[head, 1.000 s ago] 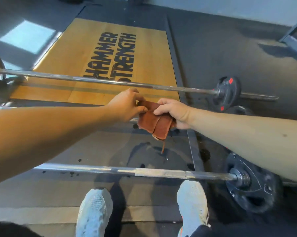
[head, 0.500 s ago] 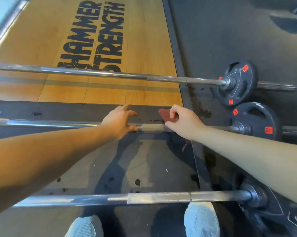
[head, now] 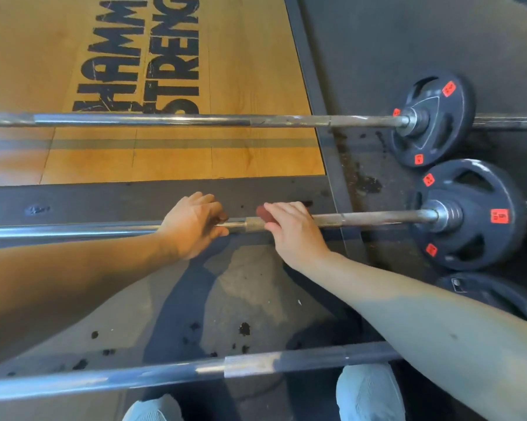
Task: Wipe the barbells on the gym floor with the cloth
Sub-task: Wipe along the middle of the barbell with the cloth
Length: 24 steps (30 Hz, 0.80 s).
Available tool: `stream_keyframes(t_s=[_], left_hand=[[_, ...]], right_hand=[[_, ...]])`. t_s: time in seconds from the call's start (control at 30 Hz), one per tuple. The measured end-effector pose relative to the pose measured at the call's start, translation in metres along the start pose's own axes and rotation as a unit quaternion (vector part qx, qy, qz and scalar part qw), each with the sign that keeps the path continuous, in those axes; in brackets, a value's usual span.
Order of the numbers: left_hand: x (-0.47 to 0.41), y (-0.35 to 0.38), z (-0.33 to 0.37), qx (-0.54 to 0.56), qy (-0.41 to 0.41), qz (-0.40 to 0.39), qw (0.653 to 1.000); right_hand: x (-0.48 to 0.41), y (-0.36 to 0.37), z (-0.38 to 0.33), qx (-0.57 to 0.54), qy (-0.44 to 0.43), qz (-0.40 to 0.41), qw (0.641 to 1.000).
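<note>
Reddish cloth, just lowered onto the mid-frame barbell, gripped by my right hand; left hand grips the barbell too; wiping can begin.

Three long steel bars lie parallel across the floor: the far barbell, the middle barbell and the near barbell. Your left hand grips the middle barbell and your right hand holds a red-brown cloth on it, leaving a short bare stretch of shaft between them. Rightward the shaft runs uncovered to a black round weight plate with red labels, which closes that lane (a like plate on the far barbell stands just beyond). Leftward it is uncovered to the frame edge. Strips of dark rubber flooring lie open between the bars; your right forearm crosses above the near barbell.
</note>
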<state>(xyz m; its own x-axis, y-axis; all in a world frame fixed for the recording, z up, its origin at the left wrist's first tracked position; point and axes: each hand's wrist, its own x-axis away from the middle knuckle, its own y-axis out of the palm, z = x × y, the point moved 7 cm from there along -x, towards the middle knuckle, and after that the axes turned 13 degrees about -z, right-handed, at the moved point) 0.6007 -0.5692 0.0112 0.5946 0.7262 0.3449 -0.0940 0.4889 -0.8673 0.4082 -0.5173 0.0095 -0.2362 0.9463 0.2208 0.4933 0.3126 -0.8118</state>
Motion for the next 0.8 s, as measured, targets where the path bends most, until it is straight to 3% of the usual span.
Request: stream_keyframes(t_s=[0.17,0.23,0.33,0.4,0.63,0.8], left_hand=[[0.002,-0.004,-0.013,0.007,0.005,-0.011,1.0],[0.008,-0.006,-0.025,0.016,-0.007,-0.01,1.0],[0.025,-0.009,-0.044,0.019,-0.028,-0.006,0.999],[0.038,-0.01,-0.059,0.021,-0.051,-0.012,0.998],[0.064,-0.014,-0.082,0.03,-0.077,0.006,0.997],[0.074,-0.02,-0.084,0.039,-0.08,0.028,0.996]], right_hand=[[0.002,-0.011,0.004,-0.048,-0.021,0.049,0.997],[-0.008,-0.004,-0.021,-0.04,-0.081,0.059,0.994],[-0.033,0.03,-0.076,0.031,-0.221,-0.014,0.975],[-0.039,0.039,-0.083,0.083,-0.26,-0.06,0.96],[-0.019,-0.002,-0.015,0.132,-0.255,-0.085,0.954],[-0.05,0.047,-0.096,0.147,-0.328,-0.087,0.929]])
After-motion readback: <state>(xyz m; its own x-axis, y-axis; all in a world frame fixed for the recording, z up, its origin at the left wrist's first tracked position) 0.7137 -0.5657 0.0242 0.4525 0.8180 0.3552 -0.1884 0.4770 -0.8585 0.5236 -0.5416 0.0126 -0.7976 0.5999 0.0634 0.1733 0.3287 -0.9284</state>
